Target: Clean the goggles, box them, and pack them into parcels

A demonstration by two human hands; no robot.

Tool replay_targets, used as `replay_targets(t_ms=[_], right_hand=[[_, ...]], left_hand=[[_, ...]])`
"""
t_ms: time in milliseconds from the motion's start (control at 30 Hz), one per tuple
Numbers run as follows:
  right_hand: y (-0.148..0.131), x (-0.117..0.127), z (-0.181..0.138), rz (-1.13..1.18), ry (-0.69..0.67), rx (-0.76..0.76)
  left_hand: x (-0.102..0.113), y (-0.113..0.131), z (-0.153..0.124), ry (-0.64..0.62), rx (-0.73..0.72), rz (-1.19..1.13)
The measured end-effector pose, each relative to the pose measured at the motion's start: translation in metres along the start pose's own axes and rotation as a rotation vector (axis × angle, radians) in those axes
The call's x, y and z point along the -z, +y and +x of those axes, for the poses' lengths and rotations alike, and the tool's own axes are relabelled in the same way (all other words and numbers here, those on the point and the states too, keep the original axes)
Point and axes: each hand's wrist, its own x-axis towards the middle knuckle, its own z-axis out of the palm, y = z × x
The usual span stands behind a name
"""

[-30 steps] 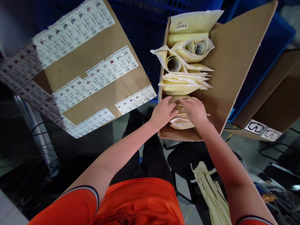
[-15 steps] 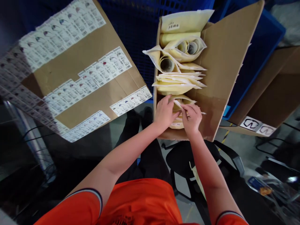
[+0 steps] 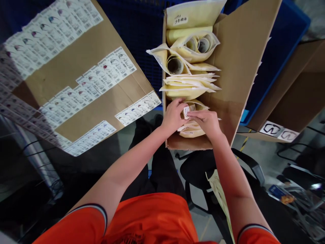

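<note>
left hand (image 3: 174, 117) clamped on white label (image 3: 186, 111) (print unreadable), right hand (image 3: 206, 121) touching it, grip unclear; carton (image 3: 235, 64) below.

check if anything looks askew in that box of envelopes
One envelope sits askew: its corner pokes out past the left edge of the carton, farther than the others, and its mouth gapes around a roll.

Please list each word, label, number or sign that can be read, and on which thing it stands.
Nothing is sharp enough to quote surely. Too small or blurred:
Printed stickers on the large cardboard panel: headings, small print, barcodes.
Writing on the farthest yellow envelope and the nearest envelope.
White label between the left hand and the right hand.
Dark print on the orange shirt.
Picture labels on the right carton: black outlines, no readable words.
</note>
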Motion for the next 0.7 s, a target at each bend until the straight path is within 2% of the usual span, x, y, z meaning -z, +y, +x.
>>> replay_targets(t_ms=[133, 333, 500, 700], right_hand=[[-0.007, -0.002, 0.005, -0.122, -0.002, -0.01], [-0.023, -0.023, -0.011, -0.256, 0.218, -0.139], [-0.034, -0.036, -0.024, -0.32, 0.294, -0.085], [-0.043, -0.042, -0.031, -0.336, 0.406, 0.017]], left_hand=[[0.0, -0.001, -0.001, -0.011, 0.007, -0.002], [0.005, 0.001, 0.0, -0.032, -0.007, 0.077], [0.009, 0.004, 0.004, -0.116, -0.084, 0.227], [0.007, 0.008, 0.008, -0.159, -0.115, 0.233]])
